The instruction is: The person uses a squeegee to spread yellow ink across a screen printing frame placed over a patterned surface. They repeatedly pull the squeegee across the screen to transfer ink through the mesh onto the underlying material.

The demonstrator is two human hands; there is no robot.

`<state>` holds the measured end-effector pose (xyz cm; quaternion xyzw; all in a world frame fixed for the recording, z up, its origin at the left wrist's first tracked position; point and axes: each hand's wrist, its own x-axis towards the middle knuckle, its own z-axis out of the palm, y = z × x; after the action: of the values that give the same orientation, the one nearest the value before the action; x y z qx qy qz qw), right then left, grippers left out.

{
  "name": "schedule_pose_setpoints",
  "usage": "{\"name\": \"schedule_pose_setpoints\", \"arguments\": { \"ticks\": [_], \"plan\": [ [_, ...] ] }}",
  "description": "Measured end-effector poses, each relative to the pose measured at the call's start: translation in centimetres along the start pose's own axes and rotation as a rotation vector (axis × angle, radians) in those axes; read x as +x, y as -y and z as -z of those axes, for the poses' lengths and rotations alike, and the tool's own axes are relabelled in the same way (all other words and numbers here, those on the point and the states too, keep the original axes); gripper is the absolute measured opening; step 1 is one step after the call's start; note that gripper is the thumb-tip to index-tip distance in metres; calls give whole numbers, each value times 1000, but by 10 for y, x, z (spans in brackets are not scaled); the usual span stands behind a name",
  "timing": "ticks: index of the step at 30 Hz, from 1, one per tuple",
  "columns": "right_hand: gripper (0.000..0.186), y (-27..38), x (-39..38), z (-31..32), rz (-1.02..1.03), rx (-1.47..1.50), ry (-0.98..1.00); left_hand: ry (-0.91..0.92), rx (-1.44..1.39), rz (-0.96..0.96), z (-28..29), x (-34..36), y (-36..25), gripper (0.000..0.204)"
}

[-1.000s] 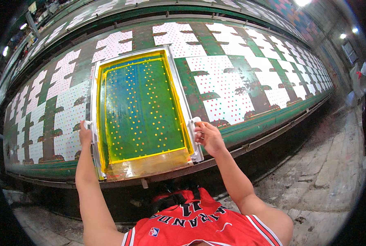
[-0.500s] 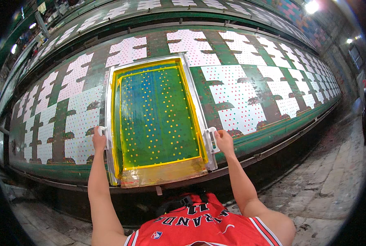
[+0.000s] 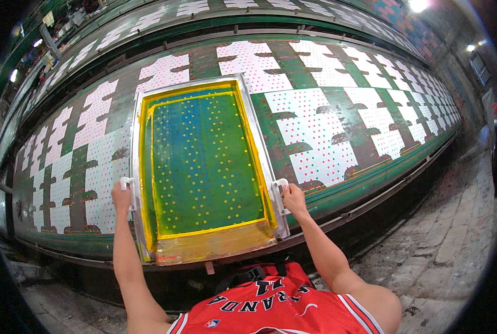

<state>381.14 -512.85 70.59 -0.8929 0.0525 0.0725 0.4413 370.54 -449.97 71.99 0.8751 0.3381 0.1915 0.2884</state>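
Note:
My left hand (image 3: 121, 198) is closed around the white handle (image 3: 127, 182) on the left side of a screen printing frame (image 3: 204, 161). On the opposite side, my right hand (image 3: 295, 200) grips the matching white handle (image 3: 279, 185). The frame has silver metal rails, yellow tape borders and a green-blue mesh with rows of small dots. Brownish tape covers its near end, which reaches over the table's front edge. Whether the frame touches the table or hangs just above it, I cannot tell.
A long green printing table (image 3: 365, 172) runs left to right, carrying white dotted fabric pieces (image 3: 309, 133) in two rows. Beyond a dark rail stands another table (image 3: 148, 22) with similar pieces. Paved floor (image 3: 426, 250) lies at the near right.
The frame and both hands have shifted slightly left and nearer to me in the picture, while the view has also moved a little. Dots on the mesh look duller. Both grips stay.

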Motion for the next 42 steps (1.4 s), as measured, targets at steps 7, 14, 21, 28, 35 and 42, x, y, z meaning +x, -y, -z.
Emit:
{"name": "schedule_pose_setpoints", "arguments": {
  "ticks": [7, 14, 21, 28, 35, 42],
  "plan": [
    [35, -3, 38, 74, -17, 134, -26, -44, 50, -107, -13, 2, -85, 25],
    [33, -75, 123, 228, -28, 19, -176, -45, -86, -79, -130, -73, -222, 26],
    [33, -167, 186, 338, -62, -24, -204, -20, -180, -29, -233, -157, -321, 26],
    [36, -225, 199, 385, -100, -49, -118, -7, -163, 45, -270, -215, -361, 28],
    [40, -228, 191, 414, -154, 24, -60, -19, -104, 27, -295, -233, -371, 31],
    [38, -235, 195, 422, -147, 98, -12, 5, -96, 17, -302, -235, -374, 30]
  ]
}}
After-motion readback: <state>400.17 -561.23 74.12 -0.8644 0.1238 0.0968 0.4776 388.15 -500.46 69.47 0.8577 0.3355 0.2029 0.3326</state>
